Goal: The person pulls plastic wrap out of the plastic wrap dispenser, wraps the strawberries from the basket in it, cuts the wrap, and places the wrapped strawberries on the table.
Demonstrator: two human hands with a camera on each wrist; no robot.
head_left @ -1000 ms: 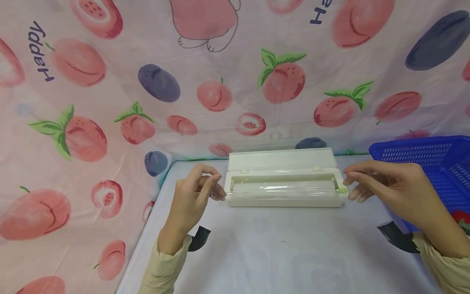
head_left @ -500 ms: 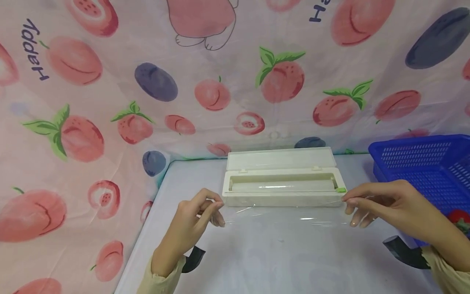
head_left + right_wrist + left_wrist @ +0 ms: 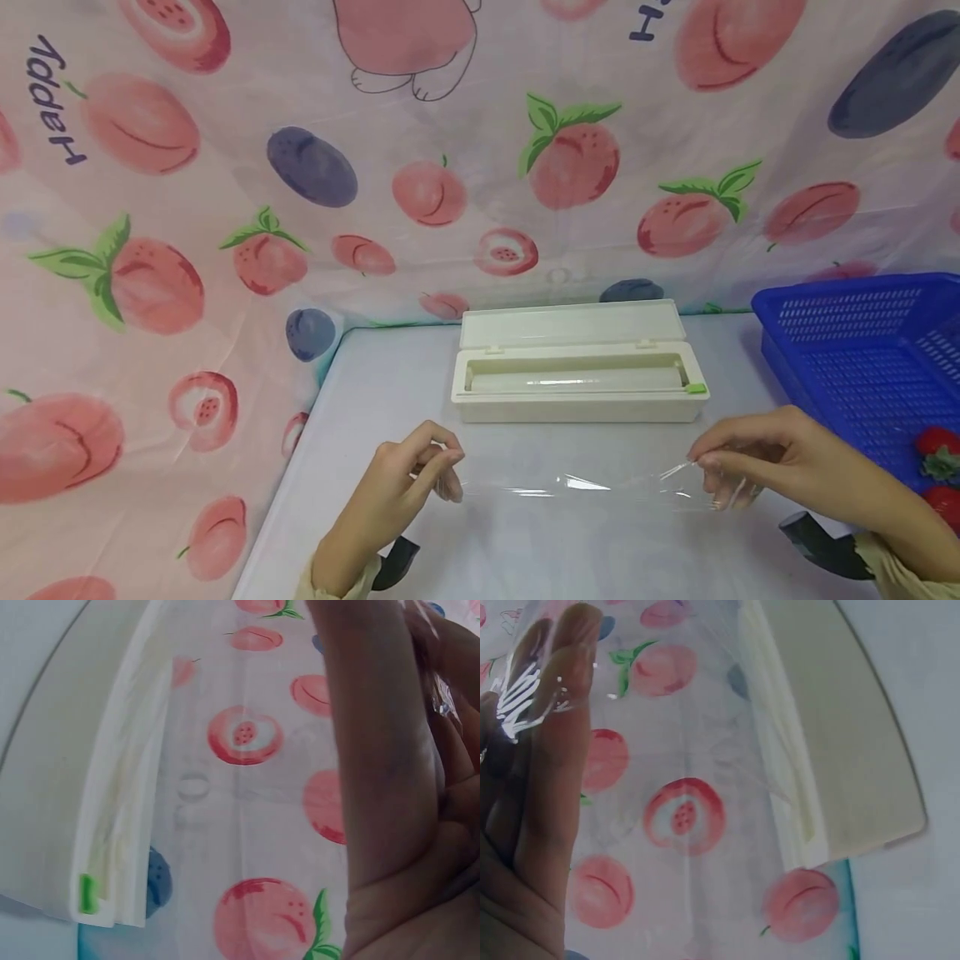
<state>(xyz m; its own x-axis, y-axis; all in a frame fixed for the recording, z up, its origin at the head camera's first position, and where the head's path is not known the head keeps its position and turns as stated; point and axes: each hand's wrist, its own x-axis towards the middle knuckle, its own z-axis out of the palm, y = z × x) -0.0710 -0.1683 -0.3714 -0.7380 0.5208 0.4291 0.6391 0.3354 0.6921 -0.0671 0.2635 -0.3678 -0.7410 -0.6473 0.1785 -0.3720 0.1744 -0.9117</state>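
One clear film sheet [image 3: 577,487] taut between pinching left hand [image 3: 408,483] and pinching right hand [image 3: 757,467].

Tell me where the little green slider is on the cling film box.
In the head view, the green slider sits at the right end of the open white dispenser box, on its front rim, beyond the right hand and left of the blue basket.

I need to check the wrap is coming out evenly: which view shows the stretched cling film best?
The head view: the cling film spans between the left hand and right hand, in front of the dispenser box. The wrist views show only crumpled corners by the fingers.
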